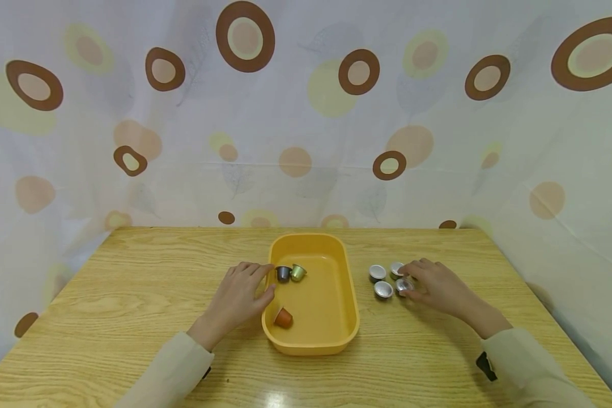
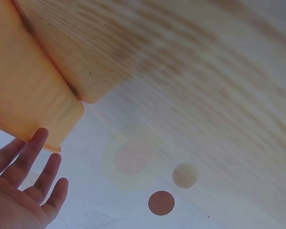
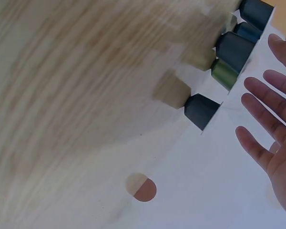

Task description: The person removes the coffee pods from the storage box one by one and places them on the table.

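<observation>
A yellow tray (image 1: 318,309) sits on the wooden table (image 1: 132,294), a little right of the middle, its long sides running from near to far. Inside, toward the far left, a dark grey capsule (image 1: 283,274) and a green capsule (image 1: 298,273) lie just beside each other, and an orange capsule (image 1: 284,318) lies on its side in the near left corner. The left hand (image 1: 238,292) is at the tray's left rim, the tips of the forefinger and thumb reaching over that edge; its fingers are spread and nearly straight and grip none of the capsules, though I cannot tell how firmly they touch the rim. To the right of the tray, capsules with silver tops stand close together on the table, lids upward: a near left cup (image 1: 383,290), a far left cup (image 1: 377,272), a far right cup (image 1: 397,268) and a near right cup (image 1: 404,285). The right hand (image 1: 441,286) hangs over the right side of this group, thumb and forefinger about the near right cup; the right wrist view shows its fingers stretched and well parted, with nothing in their hold. That view shows five cups, four dark and one green-sided. Pale sleeves (image 1: 530,362) cover both forearms, and behind the table hangs a white cloth (image 1: 296,113) printed with brown, peach and yellow-green rounds.
</observation>
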A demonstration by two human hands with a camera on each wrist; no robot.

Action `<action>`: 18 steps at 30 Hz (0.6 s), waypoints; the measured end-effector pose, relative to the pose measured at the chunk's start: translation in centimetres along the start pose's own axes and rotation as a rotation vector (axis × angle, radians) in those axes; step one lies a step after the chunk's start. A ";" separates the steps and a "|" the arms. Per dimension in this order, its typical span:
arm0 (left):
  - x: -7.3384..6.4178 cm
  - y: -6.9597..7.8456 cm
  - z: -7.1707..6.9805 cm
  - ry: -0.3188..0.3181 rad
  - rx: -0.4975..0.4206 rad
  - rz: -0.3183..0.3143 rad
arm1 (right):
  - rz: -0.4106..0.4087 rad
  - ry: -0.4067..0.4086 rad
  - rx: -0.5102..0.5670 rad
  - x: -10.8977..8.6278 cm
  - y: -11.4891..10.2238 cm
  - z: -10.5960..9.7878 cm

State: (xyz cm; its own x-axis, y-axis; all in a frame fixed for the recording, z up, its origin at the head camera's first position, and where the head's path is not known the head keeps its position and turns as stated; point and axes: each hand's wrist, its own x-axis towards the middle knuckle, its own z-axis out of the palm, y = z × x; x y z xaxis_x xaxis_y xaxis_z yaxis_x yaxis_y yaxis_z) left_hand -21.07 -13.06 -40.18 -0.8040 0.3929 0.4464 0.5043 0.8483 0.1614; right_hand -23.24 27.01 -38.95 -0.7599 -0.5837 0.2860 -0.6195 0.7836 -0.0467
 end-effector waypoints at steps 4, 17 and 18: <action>0.0 0.0 0.0 0.001 -0.001 -0.001 | -0.006 0.000 0.000 0.3 -0.2 -0.2; 0.0 0.0 0.0 0.005 0.001 0.004 | -0.108 0.049 -0.017 2.0 -2.0 -0.8; 0.0 0.0 0.0 0.005 0.000 0.004 | -0.109 0.046 -0.015 2.2 -2.3 -0.9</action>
State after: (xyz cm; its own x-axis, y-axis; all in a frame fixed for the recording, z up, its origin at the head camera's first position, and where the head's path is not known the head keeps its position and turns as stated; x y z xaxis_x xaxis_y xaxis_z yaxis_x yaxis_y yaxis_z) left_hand -21.04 -13.08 -40.14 -0.8005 0.3943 0.4514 0.5074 0.8467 0.1600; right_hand -23.30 24.16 -37.37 -0.6785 -0.6553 0.3320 -0.6944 0.7196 0.0012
